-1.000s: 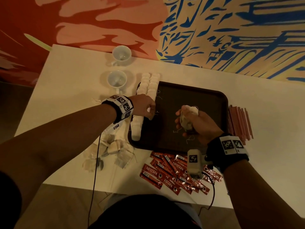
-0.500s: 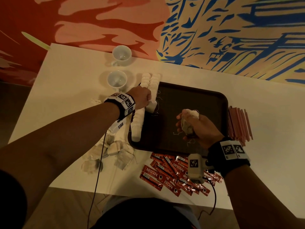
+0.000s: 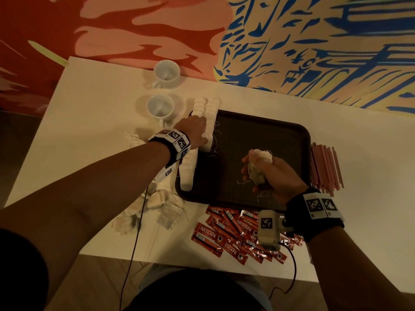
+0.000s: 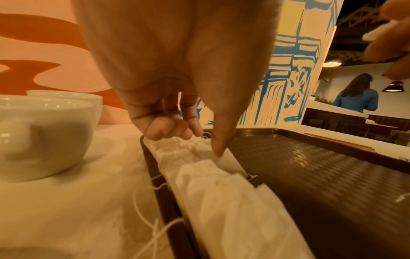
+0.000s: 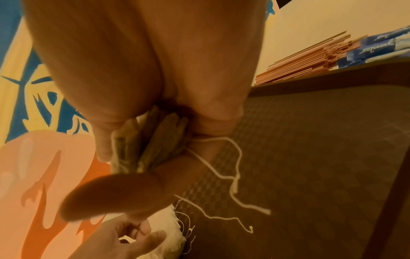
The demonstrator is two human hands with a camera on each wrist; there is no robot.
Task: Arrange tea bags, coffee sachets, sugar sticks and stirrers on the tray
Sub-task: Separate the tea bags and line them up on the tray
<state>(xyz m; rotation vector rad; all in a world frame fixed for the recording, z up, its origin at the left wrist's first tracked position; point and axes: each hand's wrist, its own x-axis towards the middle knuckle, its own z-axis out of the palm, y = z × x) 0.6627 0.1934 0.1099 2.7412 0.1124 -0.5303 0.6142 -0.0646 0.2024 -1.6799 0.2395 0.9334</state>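
left hand (image 3: pixel 195 132) touches tray's (image 3: pixel 298 140) tea bag row (image 3: pixel 207 113).

sugar sticks (image 5: pixel 377 50) cut by edge, print blurred

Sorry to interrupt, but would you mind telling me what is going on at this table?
A person is lining up tea bags along the left edge of a dark tray. The left hand touches the row of tea bags, while the right hand holds a bunch of tea bags above the tray. Coffee sachets, stirrers and more loose tea bags lie on the table.
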